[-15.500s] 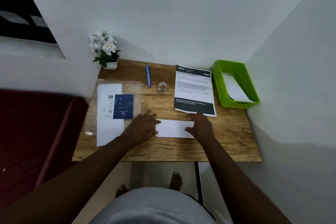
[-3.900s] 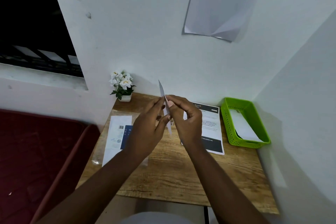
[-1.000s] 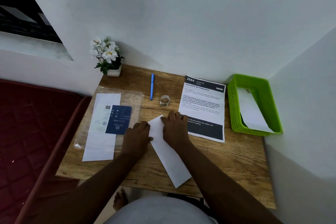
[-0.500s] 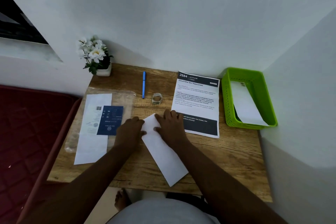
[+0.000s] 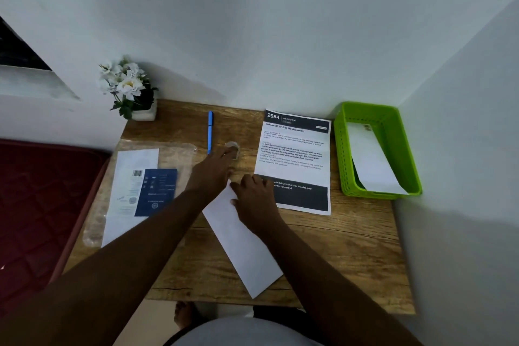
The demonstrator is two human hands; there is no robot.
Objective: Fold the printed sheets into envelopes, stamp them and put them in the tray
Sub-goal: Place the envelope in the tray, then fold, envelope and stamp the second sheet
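Note:
A folded white sheet (image 5: 244,247) lies slantwise on the wooden table (image 5: 345,247), its near corner reaching the front edge. My right hand (image 5: 254,199) rests flat on the sheet's far end. My left hand (image 5: 213,174) stretches forward past the sheet, and its fingertips touch a small clear ring-shaped roll (image 5: 232,146) and hide the roll's near side. A printed sheet (image 5: 295,154) with black bands lies flat to the right of the hands. The green tray (image 5: 341,149) stands at the far right with a white folded paper (image 5: 370,163) inside it.
A blue pen (image 5: 210,132) lies just left of the roll. A clear plastic sleeve with white paper and a dark blue card (image 5: 156,191) covers the table's left part. A white flower pot (image 5: 129,90) stands in the back left corner. Walls close the back and right.
My left hand has left the folded sheet and moved forward to the clear roll. My right hand stays on the sheet's far end. The sheet has not shifted.

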